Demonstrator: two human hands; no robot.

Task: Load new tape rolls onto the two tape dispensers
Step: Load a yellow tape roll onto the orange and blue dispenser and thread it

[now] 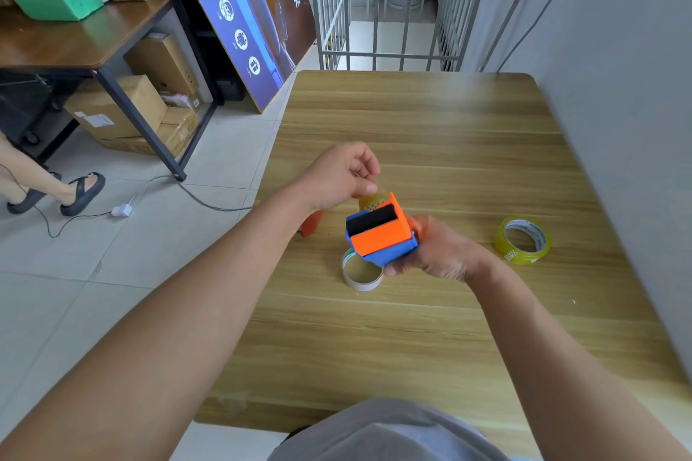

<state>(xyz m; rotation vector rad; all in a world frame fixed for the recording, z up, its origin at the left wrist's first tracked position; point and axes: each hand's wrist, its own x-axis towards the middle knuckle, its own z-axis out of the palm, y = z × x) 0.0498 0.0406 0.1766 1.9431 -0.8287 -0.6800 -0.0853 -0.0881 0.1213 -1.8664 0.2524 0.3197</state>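
Item: tape dispenser [382, 232], orange and blue plastic, light and rigid by our judgement; we clamp its body in our right hand [438, 254], fingers closed round its near side. Beyond its far edge our left hand [340, 176] pinches the loaded tape roll [374, 199]. Past our right knuckles lies the spare tape roll [522, 239]: slick, best gripped through its core. Under the dispenser lies an empty core [361, 271] on the table [412, 123].

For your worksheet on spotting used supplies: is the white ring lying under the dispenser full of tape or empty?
Empty. The white ring lies flat on the table as a bare thin core, unlike the thick yellowish tape roll to its right.
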